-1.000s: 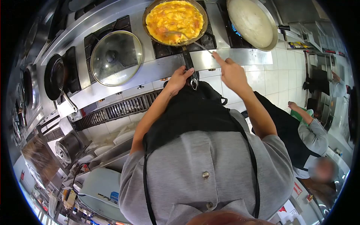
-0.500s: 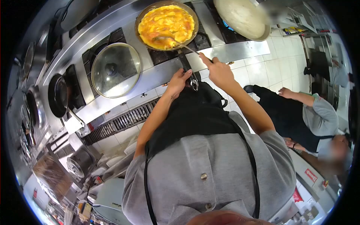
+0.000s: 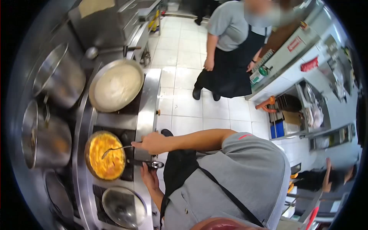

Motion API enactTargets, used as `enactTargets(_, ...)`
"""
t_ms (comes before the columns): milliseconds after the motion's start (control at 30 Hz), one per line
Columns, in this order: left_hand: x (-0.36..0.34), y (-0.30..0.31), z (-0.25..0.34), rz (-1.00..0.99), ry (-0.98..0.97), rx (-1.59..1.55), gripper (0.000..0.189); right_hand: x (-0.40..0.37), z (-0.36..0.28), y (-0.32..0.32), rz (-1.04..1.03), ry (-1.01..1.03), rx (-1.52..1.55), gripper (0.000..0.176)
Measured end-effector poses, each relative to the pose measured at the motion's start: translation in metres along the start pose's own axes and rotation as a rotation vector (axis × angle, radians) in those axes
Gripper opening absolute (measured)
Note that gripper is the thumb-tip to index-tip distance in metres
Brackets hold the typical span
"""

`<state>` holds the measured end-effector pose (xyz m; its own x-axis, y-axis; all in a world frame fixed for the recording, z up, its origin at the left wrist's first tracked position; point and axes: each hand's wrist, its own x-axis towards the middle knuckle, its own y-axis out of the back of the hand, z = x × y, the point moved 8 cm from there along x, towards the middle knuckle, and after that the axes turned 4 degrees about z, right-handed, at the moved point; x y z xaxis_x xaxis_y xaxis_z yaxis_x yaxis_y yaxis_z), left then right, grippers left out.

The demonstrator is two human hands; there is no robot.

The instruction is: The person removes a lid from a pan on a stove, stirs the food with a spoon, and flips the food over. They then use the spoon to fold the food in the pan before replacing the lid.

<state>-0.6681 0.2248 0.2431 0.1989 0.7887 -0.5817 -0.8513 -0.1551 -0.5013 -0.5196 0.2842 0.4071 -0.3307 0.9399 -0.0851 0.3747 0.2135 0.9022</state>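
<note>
A frying pan point(image 3: 91, 142) of yellow scrambled egg with red bits sits on a burner at lower left. My right hand point(image 3: 153, 142) is shut on the handle of a metal spoon point(image 3: 113, 150), whose bowl rests in the egg. My left hand point(image 3: 148, 177) sits just below the pan's dark handle point(image 3: 142, 163), fingers curled up against it near the hanging ring at its end.
A wok of white liquid point(image 3: 117, 86) is on the adjacent burner. Two tall steel pots point(image 3: 57, 78) point(image 3: 46, 138) stand behind the stove, and a glass-lidded pan point(image 3: 123, 207) is nearest me. A co-worker in a black apron point(image 3: 230, 50) stands on the tiled floor by a steel counter point(image 3: 291, 53).
My head has turned sharply, so the stove now lies along the left edge and the aisle with the co-worker fills the top. Both hands stay at the pan handle and spoon.
</note>
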Motion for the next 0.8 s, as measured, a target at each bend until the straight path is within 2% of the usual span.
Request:
enactTargets(100, 0.006, -0.002, 0.007, -0.083, 0.008, 0.004, 0.041, 0.021, 0.006, -0.006, -0.007, -0.055, 0.015, 0.065)
enactTargets(200, 0.006, 0.005, 0.003, -0.047, 0.054, 0.046, 0.038, 0.031, 0.001, -0.014, 0.016, -0.022, -0.005, 0.064)
enactTargets(400, 0.000, 0.001, 0.003, -0.016, -0.014, -0.019, 0.036, 0.046, -0.004, -0.035, 0.026, -0.015, 0.025, 0.059)
enactTargets(467, 0.000, -0.002, 0.004, -0.041, -0.004, -0.033, 0.036, 0.051, -0.003, -0.044, -0.043, -0.062, 0.023, 0.055)
enactTargets(567, -0.002, -0.006, 0.005, -0.025, -0.013, -0.044, 0.035, 0.054, 0.002, -0.050, -0.011, -0.106, 0.057, 0.049)
enactTargets(667, -0.005, -0.010, 0.009, -0.005, -0.009, -0.036, 0.034, 0.048, 0.003, -0.052, -0.020, -0.039, 0.014, 0.053)
enactTargets(800, 0.000, -0.002, 0.005, -0.010, 0.008, 0.008, 0.036, 0.049, 0.011, -0.046, -0.042, -0.091, 0.034, 0.052)
